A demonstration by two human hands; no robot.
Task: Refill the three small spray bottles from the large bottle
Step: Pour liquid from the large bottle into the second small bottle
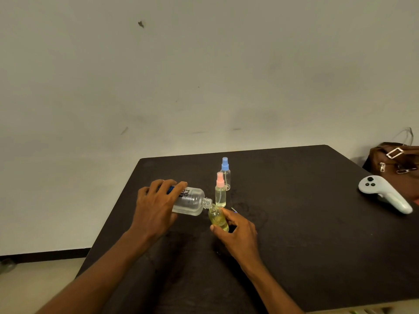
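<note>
My left hand [156, 206] grips the large clear bottle [192, 201], tipped on its side with its open neck pointing right. That neck touches the mouth of a small uncapped bottle [218, 219] holding yellowish liquid, which my right hand [239, 233] holds tilted toward it above the dark table [306, 245]. Just behind stands a small spray bottle with a pink cap [220, 191], mostly full of pale yellow liquid. Farther back stands one with a blue cap [225, 173], looking nearly empty. A thin green piece [234, 210] shows by my right fingers; I cannot tell what it is.
A white handheld controller [385, 196] lies at the table's right side. A brown bag [395, 165] with metal clasps sits at the far right edge. A pale wall is behind the table, and the floor drops away to the left.
</note>
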